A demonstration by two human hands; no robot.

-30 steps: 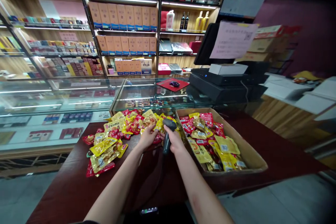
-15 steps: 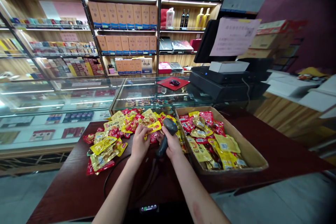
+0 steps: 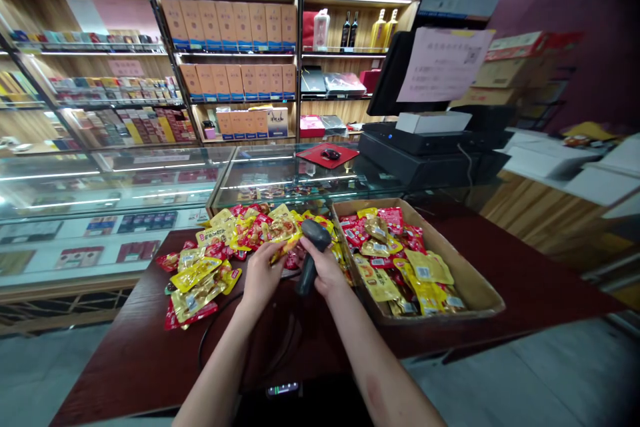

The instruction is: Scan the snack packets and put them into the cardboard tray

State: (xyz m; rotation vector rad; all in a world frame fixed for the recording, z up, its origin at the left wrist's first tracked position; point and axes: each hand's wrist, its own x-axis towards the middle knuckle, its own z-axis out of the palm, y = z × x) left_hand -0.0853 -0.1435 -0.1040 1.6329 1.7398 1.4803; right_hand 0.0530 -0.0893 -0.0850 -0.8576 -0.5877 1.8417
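My right hand (image 3: 327,269) is wrapped round the grip of a black handheld barcode scanner (image 3: 310,273), its head pointing up and away. In my left hand (image 3: 264,275) a yellow snack packet (image 3: 286,248) is pinched, turned nearly edge-on in front of the scanner. Fingertips of my right hand come close to the packet; whether they touch it I cannot tell. Behind and left of my hands lies a loose pile of red, yellow and gold snack packets (image 3: 197,273). A shallow cardboard box (image 3: 473,280) holding more packets stands to the right.
The dark red table (image 3: 130,347) carries everything, with a black cable (image 3: 205,333) curving left of my hands. Beyond it stand a glass display case (image 3: 100,180), a mouse (image 3: 331,154) on a red pad and a monitor (image 3: 393,77). Shelves of boxes line the wall.
The yellow packet has tilted from showing its broad face to nearly edge-on. My left hand has turned with it, and the scanner's head has shifted slightly left.
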